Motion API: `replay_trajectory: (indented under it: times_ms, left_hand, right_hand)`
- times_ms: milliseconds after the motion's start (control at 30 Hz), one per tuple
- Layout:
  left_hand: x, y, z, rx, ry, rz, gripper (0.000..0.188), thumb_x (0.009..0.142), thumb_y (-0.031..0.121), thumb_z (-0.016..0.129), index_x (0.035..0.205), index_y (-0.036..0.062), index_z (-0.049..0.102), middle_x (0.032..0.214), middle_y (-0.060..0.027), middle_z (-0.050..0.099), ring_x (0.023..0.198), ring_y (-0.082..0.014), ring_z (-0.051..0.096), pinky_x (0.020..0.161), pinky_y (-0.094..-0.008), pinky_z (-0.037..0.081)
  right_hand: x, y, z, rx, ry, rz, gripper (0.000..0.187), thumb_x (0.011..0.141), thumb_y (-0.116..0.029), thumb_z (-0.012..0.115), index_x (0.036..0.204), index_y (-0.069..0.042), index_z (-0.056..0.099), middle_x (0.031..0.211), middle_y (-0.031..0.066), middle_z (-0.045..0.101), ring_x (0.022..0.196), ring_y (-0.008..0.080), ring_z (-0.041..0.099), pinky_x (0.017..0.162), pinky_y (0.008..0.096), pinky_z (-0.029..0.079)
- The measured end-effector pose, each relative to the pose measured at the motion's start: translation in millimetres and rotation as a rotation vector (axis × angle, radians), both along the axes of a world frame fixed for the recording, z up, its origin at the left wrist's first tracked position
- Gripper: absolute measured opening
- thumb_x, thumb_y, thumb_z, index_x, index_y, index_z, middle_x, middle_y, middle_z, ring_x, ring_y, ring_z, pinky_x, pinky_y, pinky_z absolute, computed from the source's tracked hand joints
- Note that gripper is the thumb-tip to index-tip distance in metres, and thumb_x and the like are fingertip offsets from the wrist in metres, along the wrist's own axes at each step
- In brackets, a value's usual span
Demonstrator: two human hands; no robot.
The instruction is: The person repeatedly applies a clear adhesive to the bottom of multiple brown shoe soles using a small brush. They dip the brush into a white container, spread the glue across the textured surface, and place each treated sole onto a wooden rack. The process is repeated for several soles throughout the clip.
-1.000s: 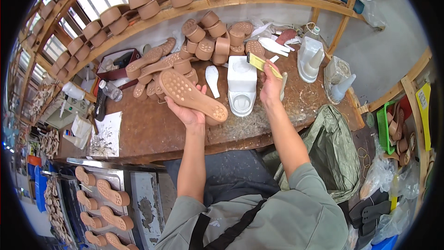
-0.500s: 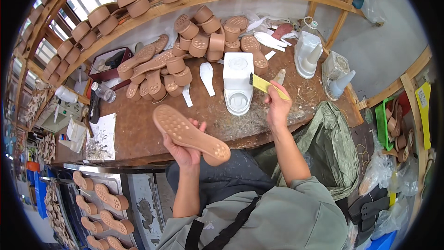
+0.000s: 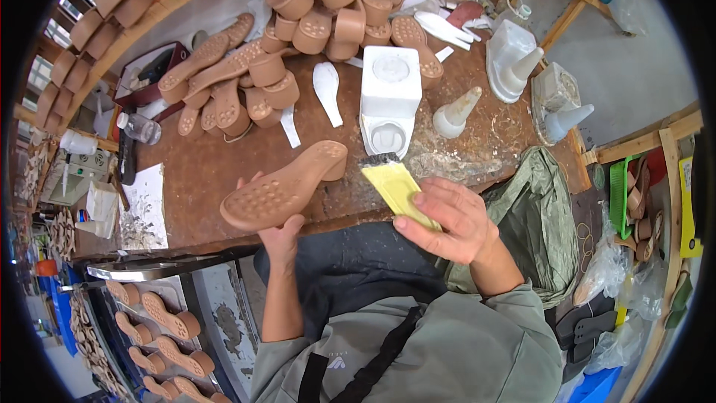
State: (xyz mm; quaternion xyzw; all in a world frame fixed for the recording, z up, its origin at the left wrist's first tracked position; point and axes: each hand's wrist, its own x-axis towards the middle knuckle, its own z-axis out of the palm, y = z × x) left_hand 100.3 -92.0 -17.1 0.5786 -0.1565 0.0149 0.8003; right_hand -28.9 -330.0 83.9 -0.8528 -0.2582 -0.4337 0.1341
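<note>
My left hand (image 3: 280,237) grips a tan shoe sole (image 3: 287,186) from below, its dimpled face up and its heel block toward the right. In my right hand (image 3: 455,220) is a flat yellow brush (image 3: 399,192) with dark bristles, pinched between thumb and fingers. The bristles are apart from the sole, just in front of a white glue dispenser (image 3: 390,89) with a round cup at its base. Beside the dispenser stands a whitish cone-shaped nozzle bottle (image 3: 456,113).
Many tan soles (image 3: 224,97) are heaped at the back of the brown bench (image 3: 201,172). More soles lie on a metal rack (image 3: 179,354) at lower left. White containers with cone nozzles (image 3: 514,67) stand at the right. A green sack (image 3: 529,224) hangs beside my right arm.
The sole has turned in my left hand, its heel end now pointing up and right. My right hand has brought the brush down and left, nearer my body. The view has shifted too.
</note>
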Motion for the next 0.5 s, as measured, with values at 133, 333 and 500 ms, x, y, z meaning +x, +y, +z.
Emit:
replay_trajectory:
  times_ms: [133,333,500]
  left_hand:
    - [-12.5,8.1,4.3,0.031,0.02,-0.003,0.123,0.059,0.042,0.087,0.144,0.0057,0.007,0.141,-0.0182,0.03,0.129,-0.0296,0.036,0.107,-0.0427,0.033]
    - [-21.3,-5.9,-0.7,0.1,-0.125,0.07,0.116,0.06,0.039,0.087,0.142,0.0062,0.012,0.139,-0.0199,0.031,0.127,-0.0318,0.038,0.107,-0.0448,0.034]
    - [-16.9,-23.5,-17.8,0.256,-0.288,0.121,0.112,0.059,0.037,0.086,0.141,0.0064,0.015,0.139,-0.0205,0.031,0.126,-0.0323,0.04,0.106,-0.0454,0.035]
  right_hand:
    - [3.1,-5.6,-3.8,-0.017,-0.026,0.029,0.032,0.068,-0.007,0.075,0.099,-0.007,0.069,0.101,0.0112,0.058,0.083,0.0262,0.063,0.073,0.0356,0.057]
    - [15.4,-19.6,-18.3,0.09,0.03,0.116,0.029,0.072,-0.006,0.074,0.1,-0.003,0.067,0.099,0.0122,0.06,0.082,0.0263,0.063,0.074,0.0355,0.056]
    - [17.1,-34.3,-46.1,0.682,0.262,0.0,0.023,0.081,-0.006,0.069,0.1,0.006,0.063,0.088,0.0156,0.067,0.074,0.0231,0.065,0.065,0.0316,0.054]
